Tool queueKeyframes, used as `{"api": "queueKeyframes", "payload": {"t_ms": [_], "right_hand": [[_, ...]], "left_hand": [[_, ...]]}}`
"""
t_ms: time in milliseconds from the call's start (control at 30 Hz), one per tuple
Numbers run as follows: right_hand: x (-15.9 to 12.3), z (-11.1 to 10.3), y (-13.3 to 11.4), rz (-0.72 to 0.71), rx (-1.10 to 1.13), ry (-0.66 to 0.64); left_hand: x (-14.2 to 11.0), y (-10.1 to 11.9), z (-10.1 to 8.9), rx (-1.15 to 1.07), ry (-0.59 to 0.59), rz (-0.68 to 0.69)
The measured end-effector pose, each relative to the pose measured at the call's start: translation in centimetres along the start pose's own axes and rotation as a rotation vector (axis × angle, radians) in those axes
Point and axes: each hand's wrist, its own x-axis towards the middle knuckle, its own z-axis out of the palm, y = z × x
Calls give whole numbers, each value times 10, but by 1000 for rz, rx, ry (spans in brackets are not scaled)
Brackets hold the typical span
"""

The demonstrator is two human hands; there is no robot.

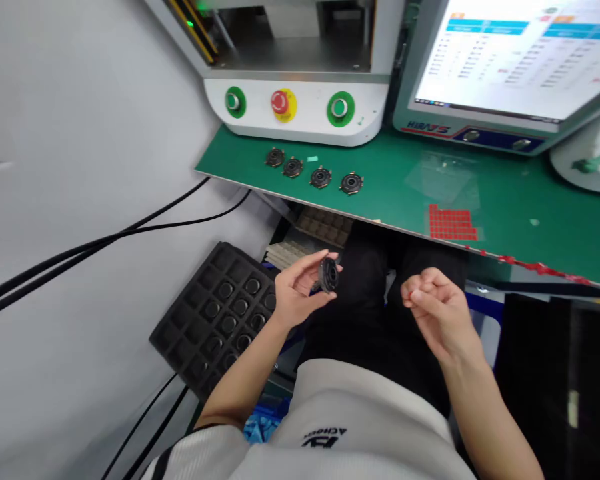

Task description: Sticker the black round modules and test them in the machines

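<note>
My left hand (297, 290) pinches a small round black part (329, 274) between thumb and fingertips, held over my lap below the bench edge. Beside it to the left lies a black compartment tray (190, 333) with several similar round parts in its pockets. My right hand (437, 303) hovers over my lap with its fingers curled in; nothing shows in it. On the green bench top (510, 200) several round black parts (321, 177) lie in a row near the machine.
A white machine (300, 113) with two green buttons and a red stop button stands at the back. A monitor (515, 60) stands to the right. Red square stickers (453, 223) lie near the bench edge. Black cables (105, 240) run along the left.
</note>
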Motion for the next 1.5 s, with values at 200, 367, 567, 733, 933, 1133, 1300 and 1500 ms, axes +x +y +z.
{"api": "queueKeyframes", "payload": {"t_ms": [200, 367, 567, 733, 933, 1133, 1300, 1500], "right_hand": [[-23, 28, -24, -18, 162, -93], [-33, 12, -30, -55, 205, -58], [-43, 7, -25, -141, 144, -76], [-32, -3, -25, -86, 116, -172], [-25, -13, -34, 69, 164, -239], [-21, -16, -39, 214, 193, -296], [-19, -14, -39, 216, 226, -312], [-30, -2, -37, 101, 150, -87]], "left_hand": [[17, 34, 70, -157, -104, 107], [3, 41, 98, -205, -121, -88], [0, 41, 108, -125, -141, -177], [6, 44, 94, 125, -379, -16], [16, 39, 79, 100, -591, 97], [23, 33, 76, -39, -642, 58], [27, 30, 77, -47, -605, 23], [23, 32, 84, -43, -487, 23]]}}
